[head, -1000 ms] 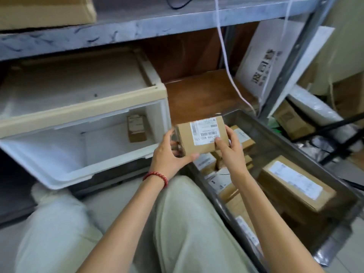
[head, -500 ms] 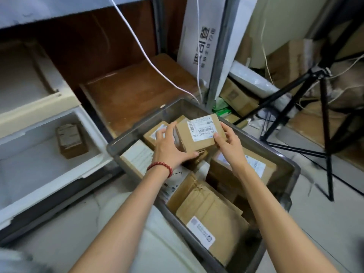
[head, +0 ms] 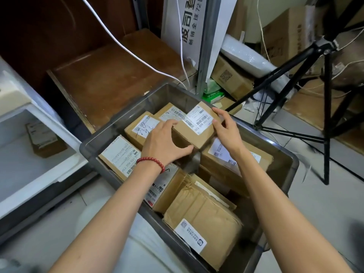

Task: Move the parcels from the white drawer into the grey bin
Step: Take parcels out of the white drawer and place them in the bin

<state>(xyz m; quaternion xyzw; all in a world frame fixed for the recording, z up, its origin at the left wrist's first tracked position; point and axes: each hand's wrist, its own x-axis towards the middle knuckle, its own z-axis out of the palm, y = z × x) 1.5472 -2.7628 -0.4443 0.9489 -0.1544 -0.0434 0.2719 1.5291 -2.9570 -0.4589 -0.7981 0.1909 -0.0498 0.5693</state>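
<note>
Light: soft, even, indoor, from above; moderately bright.
Shadows: faint, deepest between boxes in the grey bin [head: 92,142]; upper-left recess near black.
Glare: pale sheen on the white drawer [head: 65,174] rim.
Focus: I read the parcel [head: 193,136] label sharply; lower corners smeared.
Distortion: wide-angle stretch toward every edge.

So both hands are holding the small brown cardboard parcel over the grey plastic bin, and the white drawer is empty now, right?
Not quite. Left hand and right hand do hold the small brown cardboard parcel over the grey plastic bin, but the white drawer is not empty: the head view shows one labelled brown parcel in it.
</note>
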